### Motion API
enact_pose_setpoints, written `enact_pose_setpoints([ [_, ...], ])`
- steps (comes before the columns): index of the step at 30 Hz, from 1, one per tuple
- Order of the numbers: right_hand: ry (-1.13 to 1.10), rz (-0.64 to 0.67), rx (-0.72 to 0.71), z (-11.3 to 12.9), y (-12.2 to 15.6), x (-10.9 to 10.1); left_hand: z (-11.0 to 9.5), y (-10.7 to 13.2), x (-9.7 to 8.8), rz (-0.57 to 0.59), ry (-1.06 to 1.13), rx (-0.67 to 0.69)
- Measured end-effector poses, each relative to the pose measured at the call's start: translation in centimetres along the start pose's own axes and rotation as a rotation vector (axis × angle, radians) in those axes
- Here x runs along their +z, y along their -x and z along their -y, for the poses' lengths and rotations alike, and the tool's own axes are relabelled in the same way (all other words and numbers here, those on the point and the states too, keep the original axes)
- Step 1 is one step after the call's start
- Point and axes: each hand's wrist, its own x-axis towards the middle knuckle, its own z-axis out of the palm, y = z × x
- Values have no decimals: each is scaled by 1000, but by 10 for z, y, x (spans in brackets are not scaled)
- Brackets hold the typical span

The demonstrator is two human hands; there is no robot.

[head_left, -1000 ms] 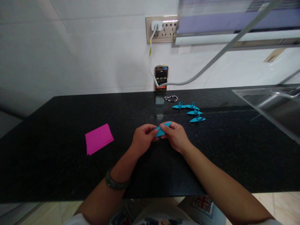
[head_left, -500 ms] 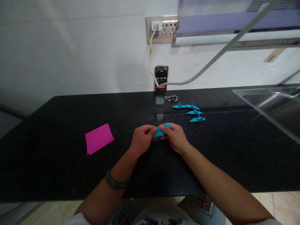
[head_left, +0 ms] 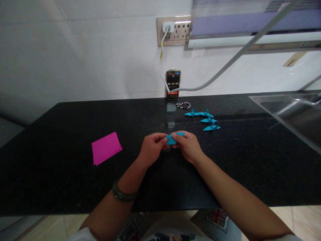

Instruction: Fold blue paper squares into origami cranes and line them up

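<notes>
A small folded piece of blue origami paper (head_left: 171, 140) is held between my two hands, above the black countertop. My left hand (head_left: 151, 147) pinches its left end with thumb and fingers; a bangle circles that wrist. At the other end, my right hand (head_left: 187, 144) grips the paper, its thumb pressed on top and a blue point sticking out past it. Several blue paper cranes (head_left: 211, 128) sit in a cluster beyond my right hand. To the left lies a stack of pink square paper (head_left: 106, 148). My fingers cover part of the folds.
Against the tiled wall leans a phone (head_left: 173, 84) showing a timer, with a beaded strap (head_left: 183, 105) beside it. A white cable (head_left: 208, 83) runs from the wall socket (head_left: 174, 31) across the phone's front. At the right is a metal sink (head_left: 296, 110).
The blue paper has shifted very slightly between my fingers, with a little more of its right point showing. Both hands keep their pinch; the cranes and pink stack stay put.
</notes>
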Motion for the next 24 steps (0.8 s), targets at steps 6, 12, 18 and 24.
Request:
enact_pose_setpoints([
  [6,5,1,4,2,-1,-1,-2,1,-1,4,5,8],
  [12,75,28,-42,2,-1,-2,0,-1,-3,39,38,-30],
  [18,106,59,-58,1,1,1,3,-1,-1,-27,-91,57],
  [24,64,37,-36,-3,1,4,4,0,-2,-53,-145,101],
])
